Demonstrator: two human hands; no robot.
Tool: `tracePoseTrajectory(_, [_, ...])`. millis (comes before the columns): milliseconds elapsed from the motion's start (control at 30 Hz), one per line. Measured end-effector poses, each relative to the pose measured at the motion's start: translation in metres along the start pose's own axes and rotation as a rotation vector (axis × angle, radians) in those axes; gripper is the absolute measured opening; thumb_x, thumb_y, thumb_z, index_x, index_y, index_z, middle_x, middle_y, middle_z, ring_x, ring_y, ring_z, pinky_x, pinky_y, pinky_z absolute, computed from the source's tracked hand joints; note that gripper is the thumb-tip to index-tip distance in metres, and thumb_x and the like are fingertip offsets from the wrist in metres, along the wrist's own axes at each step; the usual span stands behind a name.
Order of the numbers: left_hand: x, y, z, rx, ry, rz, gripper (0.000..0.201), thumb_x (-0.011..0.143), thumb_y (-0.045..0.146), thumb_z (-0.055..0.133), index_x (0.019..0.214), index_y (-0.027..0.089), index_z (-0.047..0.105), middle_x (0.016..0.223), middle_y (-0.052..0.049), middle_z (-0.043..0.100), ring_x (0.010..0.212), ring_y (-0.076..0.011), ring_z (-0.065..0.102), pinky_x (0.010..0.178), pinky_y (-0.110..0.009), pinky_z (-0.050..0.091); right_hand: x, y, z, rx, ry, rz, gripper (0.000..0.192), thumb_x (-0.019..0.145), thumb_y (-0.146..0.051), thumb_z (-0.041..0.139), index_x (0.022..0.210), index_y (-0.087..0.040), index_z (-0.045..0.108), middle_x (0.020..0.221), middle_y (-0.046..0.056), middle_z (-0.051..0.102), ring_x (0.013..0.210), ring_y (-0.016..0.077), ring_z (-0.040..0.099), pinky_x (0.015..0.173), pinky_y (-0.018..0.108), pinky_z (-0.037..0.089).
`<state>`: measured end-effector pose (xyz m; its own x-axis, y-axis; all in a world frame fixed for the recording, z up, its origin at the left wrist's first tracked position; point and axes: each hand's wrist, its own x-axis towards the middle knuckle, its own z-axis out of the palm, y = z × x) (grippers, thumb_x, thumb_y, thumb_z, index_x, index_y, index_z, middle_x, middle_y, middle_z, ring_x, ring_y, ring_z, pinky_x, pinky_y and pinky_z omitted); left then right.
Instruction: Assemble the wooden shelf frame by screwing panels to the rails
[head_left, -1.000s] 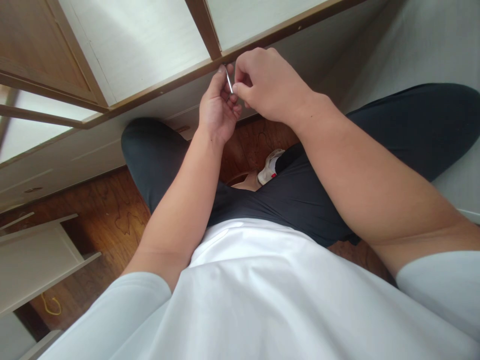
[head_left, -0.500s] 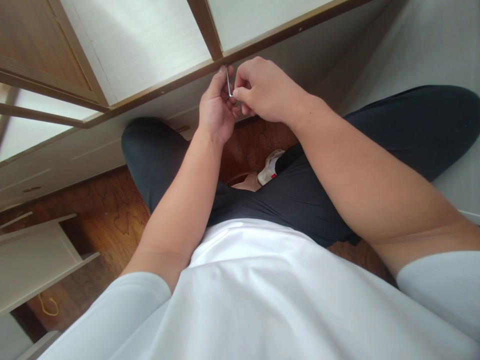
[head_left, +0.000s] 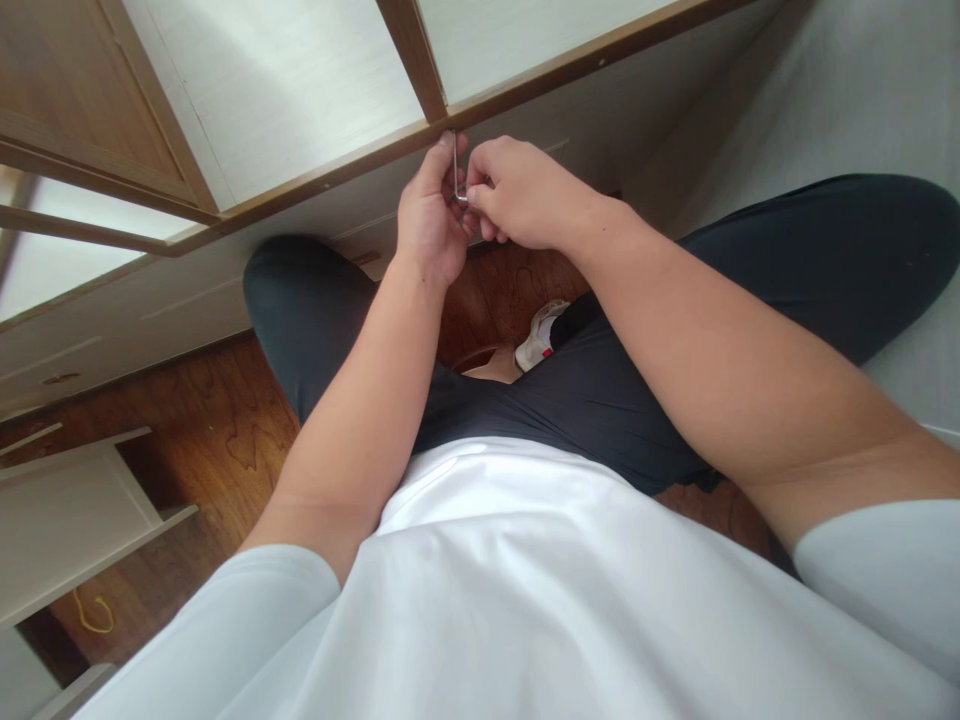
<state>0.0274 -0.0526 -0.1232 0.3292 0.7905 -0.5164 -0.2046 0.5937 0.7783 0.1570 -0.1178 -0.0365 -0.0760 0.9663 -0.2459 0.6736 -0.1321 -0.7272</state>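
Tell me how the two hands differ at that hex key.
The left hand comes from below, fingers upright beside the hex key; the right hand comes from the side, knuckles up. The left steadies the long shaft; the right pinches the short bent end. Both are bare and meet under the brown frame edge.

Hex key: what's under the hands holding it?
Below the left hand and right hand pinching the hex key lie the wooden floor and dark trousers. The key's short arm is covered by fingers; its tip meets the frame edge.
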Motion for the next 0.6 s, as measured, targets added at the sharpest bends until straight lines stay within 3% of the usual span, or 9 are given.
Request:
tracePoseTrajectory(233, [-0.006, 0.002, 0.007, 0.015, 0.038, 0.094, 0.021, 0.078, 0.059, 0.076, 0.071, 0.040, 0.071, 0.060, 0.000, 0.066, 0.068, -0.0248, 0.071, 0.042, -0.033, 0.045, -0.003, -0.004, -0.003, -0.095, 0.022, -0.011, 0.022, 0.092, -0.014, 0.046, 0.075, -0.027, 0.055, 0.077, 0.002, 0.075, 0.074, 0.0185, 0.072, 0.067, 0.028, 0.049])
tracePoseTrajectory(600, [-0.010, 0.003, 0.008, -0.063, 0.055, 0.070, 0.026, 0.091, 0.059, 0.072, 0.085, 0.034, 0.074, 0.069, -0.001, 0.070, 0.068, -0.0224, 0.071, 0.044, -0.029, 0.047, -0.010, -0.010, -0.013, -0.248, 0.062, -0.005, 0.023, 0.098, -0.021, 0.044, 0.092, -0.024, 0.066, 0.086, 0.007, 0.076, 0.085, 0.0251, 0.072, 0.078, 0.036, 0.052])
